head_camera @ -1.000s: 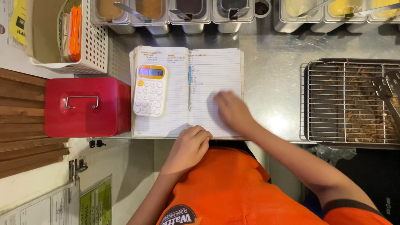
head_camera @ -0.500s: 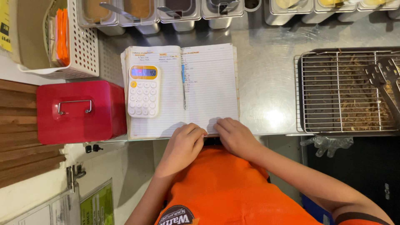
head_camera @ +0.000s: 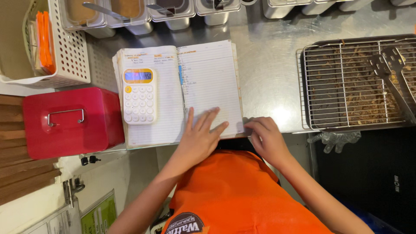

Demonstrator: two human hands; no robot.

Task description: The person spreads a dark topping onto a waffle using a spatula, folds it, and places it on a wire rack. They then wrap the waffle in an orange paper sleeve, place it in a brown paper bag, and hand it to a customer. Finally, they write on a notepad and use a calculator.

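Steel counter (head_camera: 268, 82): left hand (head_camera: 200, 138) flat, open on notebook (head_camera: 212, 82); right hand (head_camera: 266, 139) fingers curled at its corner, gripping nothing.

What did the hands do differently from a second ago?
The left hand slid up from the counter edge onto the notebook and now lies flat on its right page. The right hand came off that page to the notebook's lower right corner. The calculator and red box stayed put.

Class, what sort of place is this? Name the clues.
Probably a food stall or small kitchen counter: steel containers of ingredients, a wire rack over a crumb-filled tray, plus a red cash box and calculator on a ledger.
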